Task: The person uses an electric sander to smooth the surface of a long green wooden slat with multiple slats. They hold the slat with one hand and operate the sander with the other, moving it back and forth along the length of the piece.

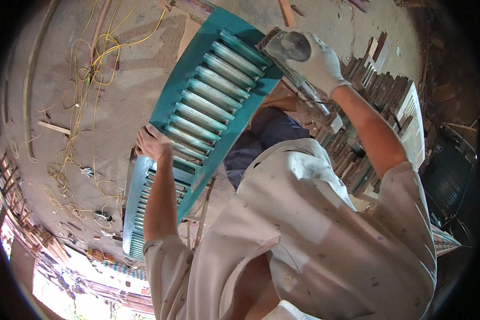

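A long teal louvred shutter (253, 104) lies slantwise before me, its slats worn pale along their length. My left hand (153, 143) is bare and closed over the shutter's far edge near the middle, with some fingertips hidden. In a white glove, my right hand (321, 64) grips a dusty grey power tool (276, 52) with a dark round part, which looks like a sander. The tool is at the shutter's far right end; whether its underside touches the teal frame is hidden.
Tangled yellow cords (112, 47) trail over the dusty floor at left, near a short wood strip (53, 127). At right stands a pile of wooden slats (370, 106), with a pale slatted panel (412, 120) beside it. A wooden stick (287, 13) lies beyond the tool.
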`<state>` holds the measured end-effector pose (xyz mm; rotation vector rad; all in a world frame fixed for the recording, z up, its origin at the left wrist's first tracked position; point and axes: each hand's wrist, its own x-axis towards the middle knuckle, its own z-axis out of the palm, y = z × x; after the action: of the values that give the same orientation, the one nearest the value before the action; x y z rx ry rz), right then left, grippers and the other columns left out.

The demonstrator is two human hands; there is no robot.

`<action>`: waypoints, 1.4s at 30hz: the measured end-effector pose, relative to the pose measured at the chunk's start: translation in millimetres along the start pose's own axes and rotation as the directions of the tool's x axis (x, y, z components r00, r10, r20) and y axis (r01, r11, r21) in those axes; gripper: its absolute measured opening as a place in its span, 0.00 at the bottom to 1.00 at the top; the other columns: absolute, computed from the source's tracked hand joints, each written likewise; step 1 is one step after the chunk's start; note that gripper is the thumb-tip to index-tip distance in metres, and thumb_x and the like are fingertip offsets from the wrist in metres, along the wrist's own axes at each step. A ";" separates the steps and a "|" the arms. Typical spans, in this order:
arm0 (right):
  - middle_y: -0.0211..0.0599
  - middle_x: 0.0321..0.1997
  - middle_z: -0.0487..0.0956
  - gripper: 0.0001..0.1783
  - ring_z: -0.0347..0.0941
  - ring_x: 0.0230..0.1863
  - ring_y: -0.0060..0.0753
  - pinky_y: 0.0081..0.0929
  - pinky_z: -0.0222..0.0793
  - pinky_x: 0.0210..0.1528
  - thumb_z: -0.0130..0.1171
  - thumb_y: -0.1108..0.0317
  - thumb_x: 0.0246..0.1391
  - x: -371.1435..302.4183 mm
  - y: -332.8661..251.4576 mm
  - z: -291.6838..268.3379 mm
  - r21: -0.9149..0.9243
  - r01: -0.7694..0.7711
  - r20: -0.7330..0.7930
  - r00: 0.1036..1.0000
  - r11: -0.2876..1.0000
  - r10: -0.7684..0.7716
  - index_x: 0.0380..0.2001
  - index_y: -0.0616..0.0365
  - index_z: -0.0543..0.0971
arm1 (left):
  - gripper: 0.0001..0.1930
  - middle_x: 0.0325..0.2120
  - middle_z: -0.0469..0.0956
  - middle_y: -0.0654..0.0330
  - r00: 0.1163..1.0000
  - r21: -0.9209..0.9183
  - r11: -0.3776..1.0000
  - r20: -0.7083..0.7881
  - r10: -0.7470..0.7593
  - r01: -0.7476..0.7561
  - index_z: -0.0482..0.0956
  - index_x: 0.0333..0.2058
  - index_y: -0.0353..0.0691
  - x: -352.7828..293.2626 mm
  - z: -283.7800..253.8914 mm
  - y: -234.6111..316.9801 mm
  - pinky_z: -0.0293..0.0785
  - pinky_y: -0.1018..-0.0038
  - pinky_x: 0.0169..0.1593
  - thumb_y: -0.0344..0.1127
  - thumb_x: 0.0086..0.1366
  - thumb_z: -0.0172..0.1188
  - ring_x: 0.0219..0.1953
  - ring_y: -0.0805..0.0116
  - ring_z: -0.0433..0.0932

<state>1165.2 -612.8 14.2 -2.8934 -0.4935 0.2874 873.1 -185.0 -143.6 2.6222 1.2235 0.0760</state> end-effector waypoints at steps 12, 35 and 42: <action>0.58 0.59 0.86 0.38 0.83 0.62 0.61 0.52 0.78 0.64 0.66 0.39 0.58 168.2 -148.0 -21.8 0.132 0.005 0.080 0.997 0.991 -0.016 0.60 0.59 0.81 | 0.31 0.49 0.85 0.54 0.999 0.004 1.000 0.036 -0.014 0.014 0.85 0.47 0.42 2.1 3.0 -0.2 0.57 0.42 0.67 0.62 0.80 0.42 0.59 0.48 0.78; 0.57 0.62 0.85 0.47 0.83 0.63 0.58 0.50 0.78 0.66 0.74 0.39 0.51 108.4 -88.1 3.1 0.004 0.087 -0.044 0.995 0.996 -0.087 0.68 0.53 0.77 | 0.25 0.44 0.85 0.54 0.997 0.038 0.996 -0.018 0.078 -0.077 0.84 0.43 0.42 -4.9 0.2 -6.4 0.61 0.44 0.64 0.56 0.82 0.45 0.52 0.47 0.80; 0.60 0.56 0.86 0.42 0.83 0.61 0.62 0.53 0.79 0.63 0.74 0.42 0.50 179.2 -138.2 -9.5 -0.022 0.161 -0.046 0.986 0.987 -0.162 0.63 0.53 0.79 | 0.28 0.46 0.86 0.55 0.999 0.041 0.998 0.008 0.038 -0.039 0.85 0.46 0.43 2.2 6.7 -4.2 0.60 0.44 0.65 0.60 0.81 0.43 0.55 0.48 0.80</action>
<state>1290.7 -424.7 25.6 -2.8484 -0.7210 0.1894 872.4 -182.1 -151.2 2.6796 1.1847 0.0487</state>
